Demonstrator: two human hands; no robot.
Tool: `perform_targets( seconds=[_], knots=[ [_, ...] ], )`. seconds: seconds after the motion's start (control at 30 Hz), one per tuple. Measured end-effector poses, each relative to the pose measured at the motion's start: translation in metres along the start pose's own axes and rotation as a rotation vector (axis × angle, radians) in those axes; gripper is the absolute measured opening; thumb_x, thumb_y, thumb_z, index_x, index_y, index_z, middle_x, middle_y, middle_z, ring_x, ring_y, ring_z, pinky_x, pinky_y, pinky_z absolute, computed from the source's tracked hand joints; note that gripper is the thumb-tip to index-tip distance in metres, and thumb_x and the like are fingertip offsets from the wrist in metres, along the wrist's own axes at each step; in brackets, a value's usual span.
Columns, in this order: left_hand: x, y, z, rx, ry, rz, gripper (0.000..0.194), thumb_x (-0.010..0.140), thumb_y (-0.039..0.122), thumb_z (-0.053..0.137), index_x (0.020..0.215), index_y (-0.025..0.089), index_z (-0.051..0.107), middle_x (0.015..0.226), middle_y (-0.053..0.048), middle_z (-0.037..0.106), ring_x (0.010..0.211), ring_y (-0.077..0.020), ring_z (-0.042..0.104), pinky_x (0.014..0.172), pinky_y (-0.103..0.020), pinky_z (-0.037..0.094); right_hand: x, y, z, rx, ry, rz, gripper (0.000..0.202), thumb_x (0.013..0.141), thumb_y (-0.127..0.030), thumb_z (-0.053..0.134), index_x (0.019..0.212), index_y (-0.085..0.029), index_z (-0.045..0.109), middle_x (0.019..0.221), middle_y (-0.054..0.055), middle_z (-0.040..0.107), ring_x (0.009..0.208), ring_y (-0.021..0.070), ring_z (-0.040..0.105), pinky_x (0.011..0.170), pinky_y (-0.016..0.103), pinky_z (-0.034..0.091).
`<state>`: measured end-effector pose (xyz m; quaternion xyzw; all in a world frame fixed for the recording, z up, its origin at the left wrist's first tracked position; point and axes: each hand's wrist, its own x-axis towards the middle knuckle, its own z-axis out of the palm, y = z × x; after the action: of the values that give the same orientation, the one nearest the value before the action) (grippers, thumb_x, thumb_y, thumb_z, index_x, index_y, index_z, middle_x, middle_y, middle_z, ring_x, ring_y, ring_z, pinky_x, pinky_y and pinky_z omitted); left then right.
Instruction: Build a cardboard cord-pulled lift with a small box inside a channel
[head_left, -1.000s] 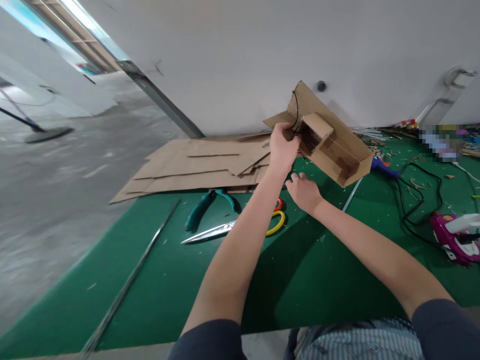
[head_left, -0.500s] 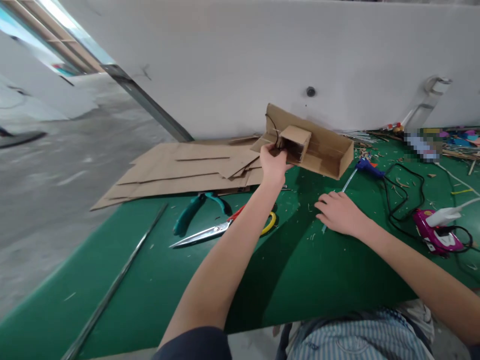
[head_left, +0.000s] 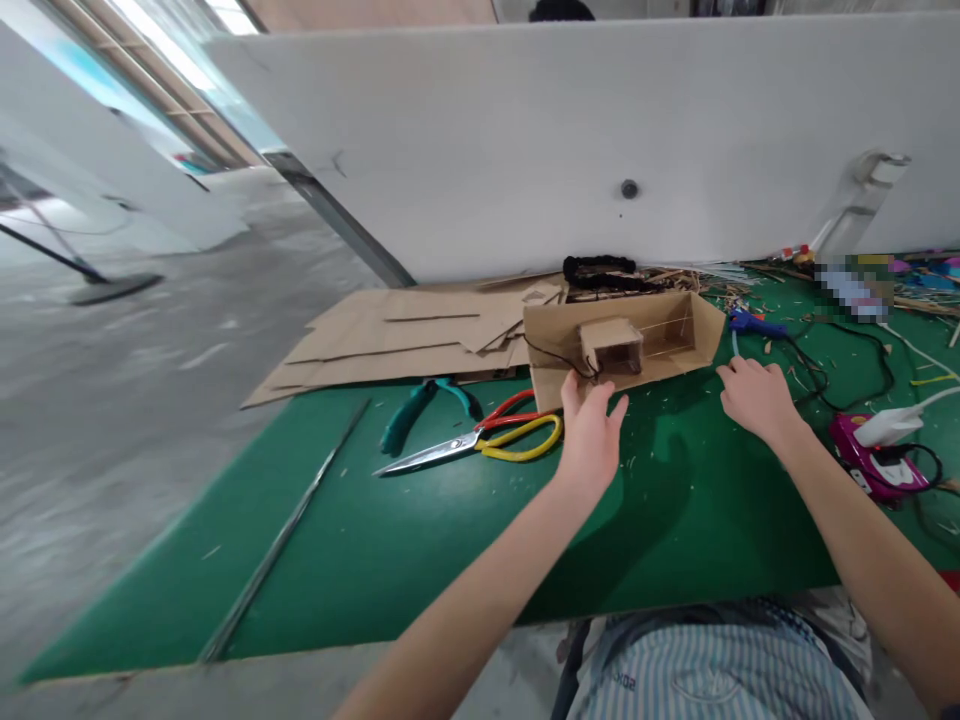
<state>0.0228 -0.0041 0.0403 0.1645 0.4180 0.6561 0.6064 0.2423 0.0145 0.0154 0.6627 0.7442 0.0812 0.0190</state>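
A cardboard box [head_left: 667, 345] with an open front stands at the back of the green table, with a smaller cardboard box [head_left: 611, 345] and a dark wire inside it. My left hand [head_left: 589, 430] is at its near left side, fingers apart; whether the fingertips touch the cardboard is hard to see. To the right, my right hand [head_left: 757, 400] has its fingers curled round a clear glue stick [head_left: 735, 345], which leads to a blue glue gun [head_left: 757, 324]. Most of the stick is hidden under the hand.
Scissors [head_left: 517, 440] with red and yellow handles and teal pliers [head_left: 409, 418] lie left of my left hand. Flat cardboard sheets [head_left: 390, 335] are behind them. Thin rods [head_left: 285, 535] lie further left. A magenta power socket [head_left: 877, 465] with cords sits at right.
The cardboard box has gone from being held up in my left hand to standing on the table, and that hand has opened. My right hand has moved right and away from me, swinging the glue stick.
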Motion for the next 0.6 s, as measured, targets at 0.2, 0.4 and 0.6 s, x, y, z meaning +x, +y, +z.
perform_targets(
  seconds=[0.2,0.4,0.6],
  knots=[
    [-0.041,-0.030,-0.012,0.142,-0.100,-0.135,0.052,0.081,0.017,0.064,0.126,0.035,0.047,0.155,-0.001,0.040,0.141,-0.0176,0.044,0.118,-0.041,0.039,0.003,0.001,0.005,0.146,0.134,0.108,0.032,0.098,-0.030,0.037,0.108,-0.013,0.063,0.101,0.016,0.071,0.091,0.0287,0.066,0.079,0.041,0.042],
    [-0.061,-0.045,-0.034,0.344,-0.232,-0.192,0.071,0.079,0.026,0.071,0.141,0.037,0.038,0.164,-0.007,0.029,0.145,-0.0223,0.042,0.116,-0.037,0.041,0.016,-0.005,0.016,0.638,0.407,0.169,0.043,0.094,-0.042,0.047,0.128,-0.016,0.049,0.119,0.018,0.062,0.096,0.0290,0.065,0.078,0.041,0.050],
    [-0.087,-0.029,-0.044,0.657,-0.508,-0.189,0.040,0.077,0.033,0.072,0.115,0.026,0.062,0.125,-0.013,0.067,0.102,-0.0230,0.072,0.090,-0.038,0.058,0.038,0.005,0.023,1.040,0.547,0.297,0.032,0.086,-0.037,0.053,0.112,-0.019,0.046,0.107,0.014,0.060,0.094,0.0235,0.064,0.078,0.038,0.055]
  ],
)
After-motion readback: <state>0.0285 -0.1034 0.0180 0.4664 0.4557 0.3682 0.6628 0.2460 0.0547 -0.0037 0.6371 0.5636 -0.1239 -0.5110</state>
